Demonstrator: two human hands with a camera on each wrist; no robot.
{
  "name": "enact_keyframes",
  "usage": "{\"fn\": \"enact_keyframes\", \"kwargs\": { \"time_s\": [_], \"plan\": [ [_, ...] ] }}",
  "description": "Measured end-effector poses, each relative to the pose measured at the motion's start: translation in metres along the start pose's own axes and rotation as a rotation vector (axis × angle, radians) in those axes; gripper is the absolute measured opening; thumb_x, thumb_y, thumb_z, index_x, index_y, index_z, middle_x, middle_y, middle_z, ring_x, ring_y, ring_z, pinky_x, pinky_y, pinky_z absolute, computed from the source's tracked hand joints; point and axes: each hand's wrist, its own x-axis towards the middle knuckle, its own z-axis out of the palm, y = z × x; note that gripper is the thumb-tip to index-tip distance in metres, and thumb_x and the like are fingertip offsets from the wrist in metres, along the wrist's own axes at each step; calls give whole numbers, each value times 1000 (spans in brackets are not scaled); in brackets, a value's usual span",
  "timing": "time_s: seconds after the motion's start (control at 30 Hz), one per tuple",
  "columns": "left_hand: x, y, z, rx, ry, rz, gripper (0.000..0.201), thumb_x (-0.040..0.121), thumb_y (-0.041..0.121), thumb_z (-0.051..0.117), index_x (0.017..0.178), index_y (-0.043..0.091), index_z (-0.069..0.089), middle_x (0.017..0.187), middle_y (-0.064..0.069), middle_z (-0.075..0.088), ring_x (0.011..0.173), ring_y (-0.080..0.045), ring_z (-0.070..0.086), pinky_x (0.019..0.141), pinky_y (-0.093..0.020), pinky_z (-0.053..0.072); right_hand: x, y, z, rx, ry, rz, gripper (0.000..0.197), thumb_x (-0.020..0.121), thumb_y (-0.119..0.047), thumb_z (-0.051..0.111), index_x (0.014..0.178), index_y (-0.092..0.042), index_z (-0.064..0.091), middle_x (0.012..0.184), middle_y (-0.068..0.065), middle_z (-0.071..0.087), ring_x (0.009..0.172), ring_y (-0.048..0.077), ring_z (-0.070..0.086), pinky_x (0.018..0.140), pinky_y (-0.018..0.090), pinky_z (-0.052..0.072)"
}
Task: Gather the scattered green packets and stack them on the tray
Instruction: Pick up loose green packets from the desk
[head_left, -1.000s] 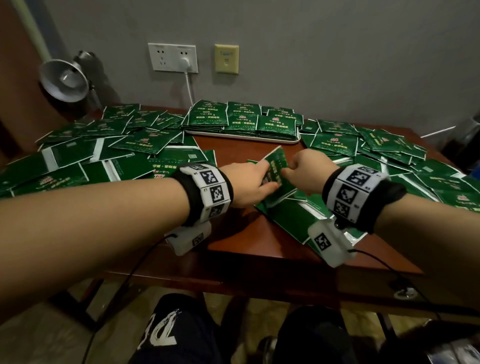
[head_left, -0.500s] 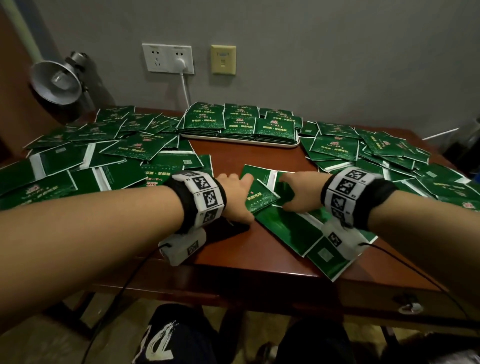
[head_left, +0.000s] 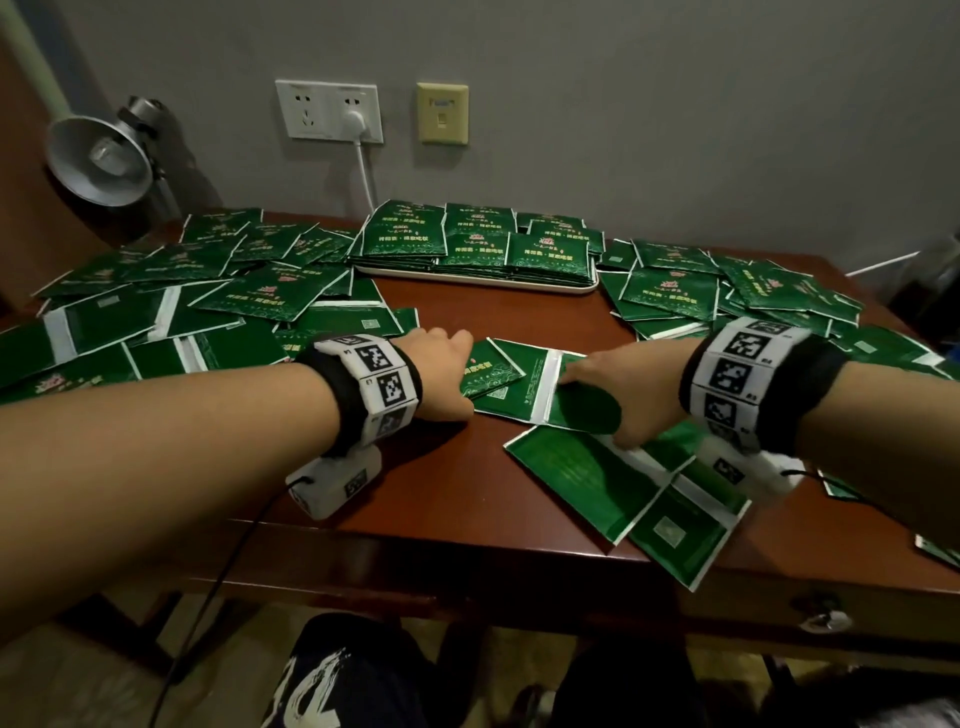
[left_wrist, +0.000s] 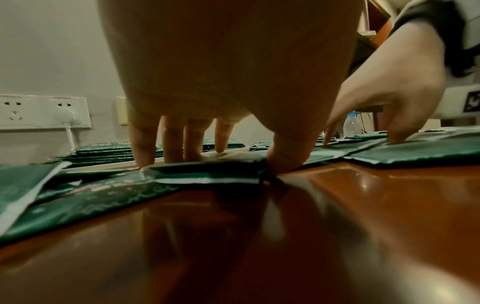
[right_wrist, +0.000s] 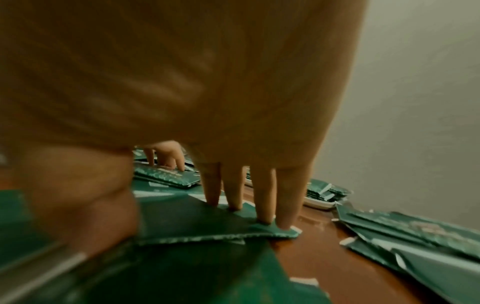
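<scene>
Many green packets lie scattered on the brown table (head_left: 441, 483). A white tray (head_left: 519, 285) at the back centre holds neat stacks of packets (head_left: 467, 239). My left hand (head_left: 441, 374) rests on one face-up packet (head_left: 491, 371) at mid table. In the left wrist view its straight fingers (left_wrist: 168, 144) press the packet (left_wrist: 202, 174) from above and the thumb sits against its near corner. My right hand (head_left: 613, 395) lies flat on a face-down packet (head_left: 582, 415) just to the right. Straight fingers (right_wrist: 262, 195) press that packet (right_wrist: 207, 226).
Loose packets cover the table's left side (head_left: 156, 312) and right side (head_left: 727, 291). One packet (head_left: 675, 530) overhangs the front edge. A clamp lamp (head_left: 98, 156) stands back left, below a wall socket (head_left: 330, 109) with a plugged cable.
A second ago both hands held one packet up off the table. It now lies flat under my left hand, and my right hand has moved right onto another packet.
</scene>
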Motion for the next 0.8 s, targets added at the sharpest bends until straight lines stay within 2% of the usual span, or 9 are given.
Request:
{"fn": "enact_keyframes", "kwargs": {
  "time_s": [0.13, 0.27, 0.43, 0.53, 0.6, 0.63, 0.7, 0.77, 0.8],
  "plan": [
    [-1, 2, 1, 4, 0, -6, 65, 79, 50, 62, 130, 18, 38, 116, -9, 50, 110, -28, 49, 90, -44, 49, 5, -14, 2, -178, 112, 36, 48, 76, -48, 61, 116, -25, 51, 97, -1, 56, 82, 20, 60, 69, 36, 57],
    [-1, 1, 1, -4, 13, -2, 64, 80, 50, 61, 130, 18, 38, 115, -8, 49, 110, -27, 49, 90, -42, 49, 7, -29, 4, -262, 163, 128, 28, 84, -27, 54, 111, -20, 55, 69, -4, 46, 69, 22, 54, 56, 28, 43],
    [-1, 1, 1, 1, 19, 12, 63, 79, 50, 61, 128, 18, 38, 114, -8, 49, 109, -27, 49, 86, -40, 48, 8, -18, -1, -173, 241, 189, 15, 89, -20, 51, 100, -22, 62, 86, -1, 59, 76, 23, 58, 60, 29, 45],
    [1, 0, 1, -1, 17, 18, 63, 80, 50, 62, 128, 18, 38, 115, -8, 49, 109, -27, 49, 86, -40, 48, 7, -5, -4, -18, 196, 96, 19, 95, -30, 50, 96, -23, 68, 87, -2, 65, 82, 23, 61, 69, 31, 52],
    [2, 0, 1, -5, 18, 19, 64, 79, 51, 63, 128, 18, 38, 115, -8, 49, 108, -27, 49, 85, -40, 48, 4, -2, -5, 57, 187, 61, 19, 93, -21, 53, 102, -24, 69, 92, -2, 67, 86, 21, 60, 76, 32, 53],
    [3, 0, 1, -4, 18, 20, 65, 78, 52, 63, 128, 18, 38, 116, -8, 49, 109, -27, 49, 84, -39, 48, 2, -2, -7, 67, 206, 74, 23, 91, -14, 53, 106, -25, 67, 95, -3, 66, 86, 20, 60, 75, 31, 53],
    [3, -1, 1, 1, 23, 20, 67, 78, 54, 64, 127, 18, 38, 117, -9, 50, 110, -28, 50, 82, -38, 45, -2, -2, -12, 61, 242, 123, 26, 90, -5, 52, 107, -24, 55, 93, -1, 62, 79, 18, 58, 64, 30, 51],
    [4, -2, 1, 5, 36, 17, 66, 78, 53, 65, 127, 17, 39, 118, -9, 50, 111, -28, 50, 79, -36, 43, -8, -5, -19, -121, 300, 120, 19, 92, -9, 51, 103, -22, 44, 79, -4, 55, 63, 15, 51, 49, 27, 41],
    [3, -2, 1, 5, 43, 16, 64, 79, 52, 64, 127, 17, 39, 117, -9, 51, 110, -28, 50, 77, -36, 42, -13, -8, -23, -247, 346, 90, 13, 93, -16, 51, 103, -23, 44, 75, -6, 52, 61, 16, 49, 49, 26, 35]
  ]
}}
